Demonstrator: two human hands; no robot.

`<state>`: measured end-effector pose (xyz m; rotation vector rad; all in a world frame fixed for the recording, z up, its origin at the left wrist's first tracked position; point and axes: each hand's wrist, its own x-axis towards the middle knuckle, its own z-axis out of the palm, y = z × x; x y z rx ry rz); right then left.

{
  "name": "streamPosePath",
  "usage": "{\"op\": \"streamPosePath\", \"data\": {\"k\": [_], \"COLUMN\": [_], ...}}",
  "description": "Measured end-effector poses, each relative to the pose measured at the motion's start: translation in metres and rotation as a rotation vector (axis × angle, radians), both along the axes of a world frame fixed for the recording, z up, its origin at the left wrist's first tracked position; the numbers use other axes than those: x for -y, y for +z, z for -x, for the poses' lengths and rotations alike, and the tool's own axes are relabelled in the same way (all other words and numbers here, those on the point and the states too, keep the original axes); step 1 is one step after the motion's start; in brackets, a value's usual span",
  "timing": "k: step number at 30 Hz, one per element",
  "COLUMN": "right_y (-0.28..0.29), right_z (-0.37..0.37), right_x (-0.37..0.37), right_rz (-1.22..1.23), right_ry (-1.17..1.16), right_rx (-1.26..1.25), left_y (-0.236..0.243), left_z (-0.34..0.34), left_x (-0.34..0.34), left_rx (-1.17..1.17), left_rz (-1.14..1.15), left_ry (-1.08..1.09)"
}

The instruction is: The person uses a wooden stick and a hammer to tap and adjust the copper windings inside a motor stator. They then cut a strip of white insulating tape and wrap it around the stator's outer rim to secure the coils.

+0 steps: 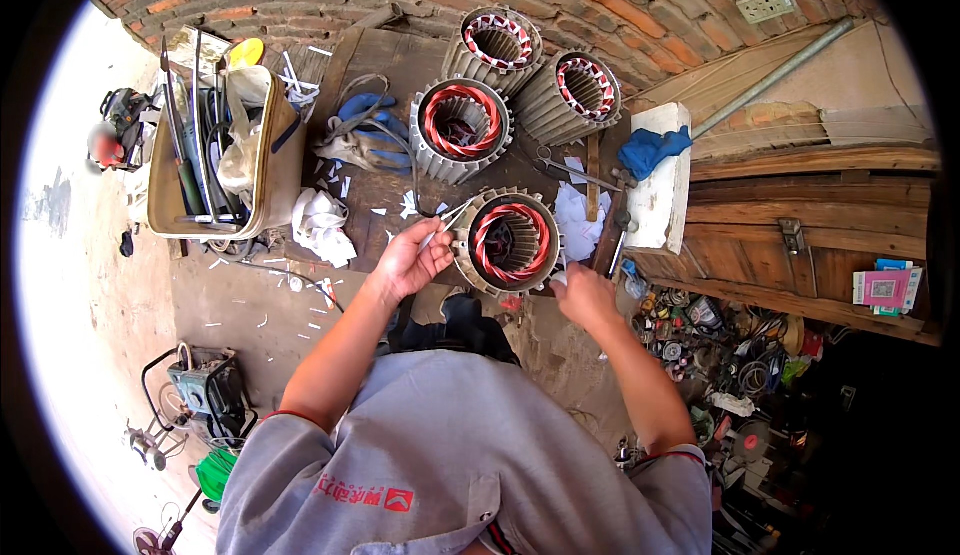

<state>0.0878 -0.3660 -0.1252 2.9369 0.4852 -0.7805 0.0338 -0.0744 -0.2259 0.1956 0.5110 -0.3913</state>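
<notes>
At centre frame, your stator (465, 255) has its red coil (543, 245) seated, but seemingly not yet laced; left hand (412, 260) pinches a slim pale tool (452, 219), right hand (588, 297): grip, I can't tell; two upper-centre stators (472, 67) (548, 113) look laced.

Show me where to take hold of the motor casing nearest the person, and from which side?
Probably by the outer wall of the casing, from left and right at once: it is round, and the fins round its edge should give purchase. Its open end faces up, so keep off the red windings inside.
</notes>
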Motion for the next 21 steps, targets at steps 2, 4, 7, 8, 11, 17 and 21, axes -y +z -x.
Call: {"op": "streamPosePath", "data": {"k": [2, 4, 7, 8, 11, 17, 21], "right_y": [-0.011, -0.023, -0.025, -0.023, -0.029, 0.002, 0.022], "right_z": [0.044, 0.074, 0.098, 0.104, 0.116, 0.123, 0.122], "right_x": [-0.010, -0.025, -0.066, -0.081, -0.121, -0.210, -0.255], "right_rz": [-0.042, -0.036, -0.003, -0.032, -0.085, -0.360, -0.592], "right_ry": [-0.041, -0.071, -0.014, -0.023, 0.090, 0.091, -0.041], "right_rx": [0.030, -0.024, -0.025, -0.028, -0.124, -0.223, -0.419], "left_y": [0.001, 0.009, 0.016, 0.019, 0.021, 0.001, -0.012], "left_z": [0.000, -0.001, 0.001, 0.002, 0.002, 0.010, 0.008], "left_x": [-0.003, -0.007, -0.016, -0.017, -0.028, -0.063, -0.070], "left_rx": [0.027, 0.014, 0.038, 0.035, 0.048, 0.153, 0.180], "left_rz": [-0.016, -0.088, -0.148, -0.174, -0.257, -0.304, -0.262], "left_ry": [-0.031, -0.060, -0.091, -0.103, -0.173, -0.434, -0.495]}}
